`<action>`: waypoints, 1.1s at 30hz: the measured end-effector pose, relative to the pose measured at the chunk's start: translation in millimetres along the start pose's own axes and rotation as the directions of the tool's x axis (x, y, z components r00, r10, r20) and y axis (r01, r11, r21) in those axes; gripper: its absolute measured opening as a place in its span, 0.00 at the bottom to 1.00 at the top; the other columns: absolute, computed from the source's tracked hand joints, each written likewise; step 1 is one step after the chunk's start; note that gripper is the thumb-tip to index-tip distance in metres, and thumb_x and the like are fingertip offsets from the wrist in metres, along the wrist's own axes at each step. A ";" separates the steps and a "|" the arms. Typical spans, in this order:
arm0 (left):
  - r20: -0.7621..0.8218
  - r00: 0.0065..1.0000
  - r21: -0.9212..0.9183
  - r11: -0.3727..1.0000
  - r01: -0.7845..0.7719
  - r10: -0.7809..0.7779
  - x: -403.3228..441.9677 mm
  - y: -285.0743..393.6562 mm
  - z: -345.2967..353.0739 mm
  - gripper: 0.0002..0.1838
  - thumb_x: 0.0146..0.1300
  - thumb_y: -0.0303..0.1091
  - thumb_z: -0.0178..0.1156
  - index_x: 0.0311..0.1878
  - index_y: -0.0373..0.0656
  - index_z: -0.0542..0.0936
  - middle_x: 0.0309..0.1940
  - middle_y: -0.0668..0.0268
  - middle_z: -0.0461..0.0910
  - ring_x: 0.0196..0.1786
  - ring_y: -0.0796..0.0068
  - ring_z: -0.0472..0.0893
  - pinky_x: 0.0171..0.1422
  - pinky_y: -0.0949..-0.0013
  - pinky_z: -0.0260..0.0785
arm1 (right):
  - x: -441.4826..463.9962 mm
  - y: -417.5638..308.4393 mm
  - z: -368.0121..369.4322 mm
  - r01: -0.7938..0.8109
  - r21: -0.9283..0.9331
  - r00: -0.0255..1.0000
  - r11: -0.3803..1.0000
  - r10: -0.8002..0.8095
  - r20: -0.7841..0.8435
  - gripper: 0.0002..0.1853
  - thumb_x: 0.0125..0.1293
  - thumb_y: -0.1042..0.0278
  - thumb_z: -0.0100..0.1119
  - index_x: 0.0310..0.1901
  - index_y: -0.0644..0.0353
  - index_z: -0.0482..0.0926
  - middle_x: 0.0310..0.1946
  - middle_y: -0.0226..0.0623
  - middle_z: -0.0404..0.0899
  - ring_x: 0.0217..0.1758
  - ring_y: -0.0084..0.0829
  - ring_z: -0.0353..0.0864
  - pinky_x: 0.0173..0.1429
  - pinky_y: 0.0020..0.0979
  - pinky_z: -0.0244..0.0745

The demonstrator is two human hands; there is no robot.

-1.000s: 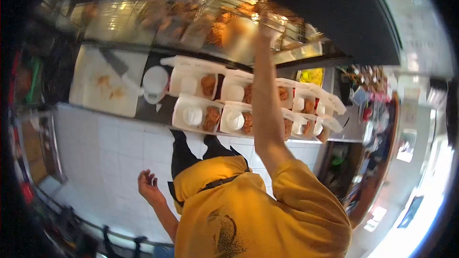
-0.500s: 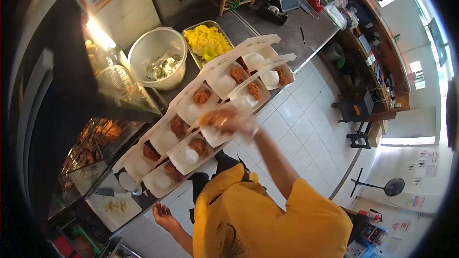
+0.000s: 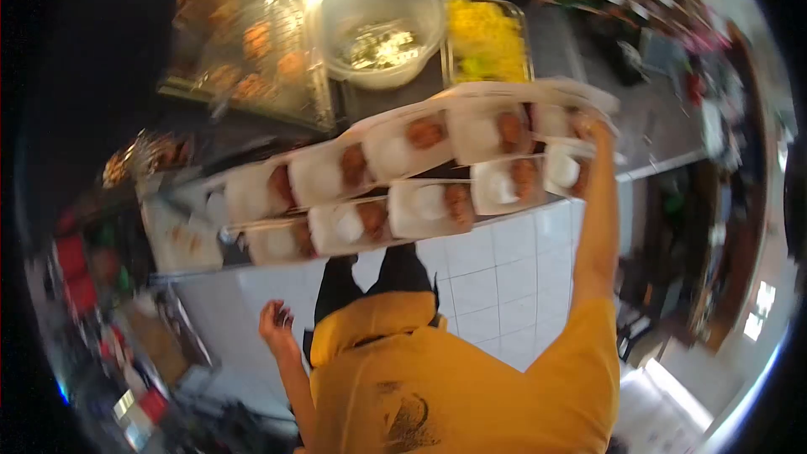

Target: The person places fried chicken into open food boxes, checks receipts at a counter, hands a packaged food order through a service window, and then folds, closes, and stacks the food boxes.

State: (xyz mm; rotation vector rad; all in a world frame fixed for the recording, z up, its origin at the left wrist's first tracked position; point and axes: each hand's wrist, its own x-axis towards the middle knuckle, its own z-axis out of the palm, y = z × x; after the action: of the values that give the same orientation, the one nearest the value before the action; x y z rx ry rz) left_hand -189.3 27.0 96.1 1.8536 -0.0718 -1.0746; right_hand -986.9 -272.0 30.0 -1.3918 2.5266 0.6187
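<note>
Two rows of open white paper boxes (image 3: 395, 170) run along the counter, holding white mounds of what looks like rice (image 3: 430, 200) and brown pieces of fried chicken (image 3: 458, 203). My right hand (image 3: 592, 124) reaches to the far-right box of the back row. Its fingers are blurred, and I cannot make out whether a piece is in them. Low at my left side hangs my left hand (image 3: 276, 324), fingers loosely curled and apart, touching nothing.
Behind the boxes stand a clear plastic tub (image 3: 380, 25) with small shiny packets and a metal tray of yellow food (image 3: 489, 38). A lit glass case (image 3: 244, 67) with fried pieces is at back left. A white cutting board (image 3: 183, 240) lies at the counter's left end.
My right hand has moved from the middle front box, where it held fried chicken, to the far-right back box. Chicken now lies in that middle box. My view has turned.
</note>
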 end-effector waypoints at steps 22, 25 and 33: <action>0.144 0.989 -0.316 0.949 0.017 0.030 34.6 -19.1 3.8 0.10 0.71 0.35 0.57 0.49 0.41 0.81 0.41 0.63 0.86 0.38 0.76 0.84 0.43 0.72 0.75 | -341.1 -274.8 84.4 0.184 0.412 0.983 0.892 -0.175 -0.061 0.24 0.61 0.72 0.61 0.61 0.57 0.76 0.48 0.43 0.86 0.51 0.41 0.86 0.57 0.40 0.79; 0.112 0.994 -0.401 0.915 0.037 0.009 53.4 -28.5 7.4 0.10 0.71 0.34 0.56 0.48 0.40 0.81 0.41 0.62 0.87 0.38 0.76 0.83 0.44 0.72 0.75 | -280.7 -230.0 175.7 0.437 0.639 0.899 0.633 -0.286 -0.331 0.25 0.59 0.74 0.65 0.60 0.58 0.75 0.46 0.40 0.86 0.49 0.35 0.85 0.55 0.35 0.80; -0.116 0.975 -0.498 0.860 0.110 -0.191 53.6 -101.8 -40.5 0.10 0.70 0.36 0.59 0.47 0.41 0.82 0.39 0.63 0.85 0.37 0.77 0.81 0.43 0.72 0.73 | -323.0 -242.0 151.6 0.439 0.311 0.827 0.843 -0.244 -0.506 0.23 0.53 0.65 0.72 0.49 0.66 0.79 0.37 0.48 0.85 0.39 0.51 0.86 0.47 0.48 0.80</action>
State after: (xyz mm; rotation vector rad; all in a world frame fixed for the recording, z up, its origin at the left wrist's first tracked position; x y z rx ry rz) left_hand -166.6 85.3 -8.5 1.4877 0.4164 -0.9347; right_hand -613.9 -72.9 -54.1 -1.9149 2.3877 -0.3442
